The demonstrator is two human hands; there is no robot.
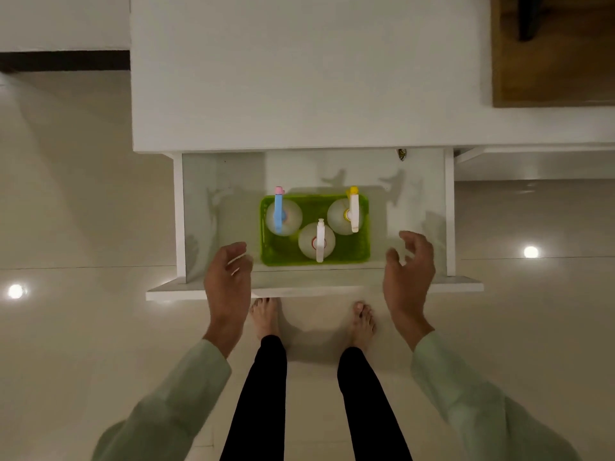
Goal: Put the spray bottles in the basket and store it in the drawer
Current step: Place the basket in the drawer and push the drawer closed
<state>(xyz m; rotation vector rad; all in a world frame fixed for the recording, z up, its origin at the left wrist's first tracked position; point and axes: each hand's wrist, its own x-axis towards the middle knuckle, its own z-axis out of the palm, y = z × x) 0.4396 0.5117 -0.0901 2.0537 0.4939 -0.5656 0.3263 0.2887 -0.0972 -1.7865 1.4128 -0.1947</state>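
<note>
The left hand (229,272) and right hand (408,264) hovered spread and empty beside the green plastic basket (362,227) of three spray bottles (316,242) in the open white drawer (450,214), best pushed shut evenly.

No readable text, label, brand or number shows on anything.

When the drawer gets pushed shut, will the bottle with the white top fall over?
Probably not. The white-topped bottle looks squat and round-bodied, so it should stand steadily. It sits inside the green basket, close to two other bottles, which would likely stop a big wobble. A hard slam might still rock it.
</note>
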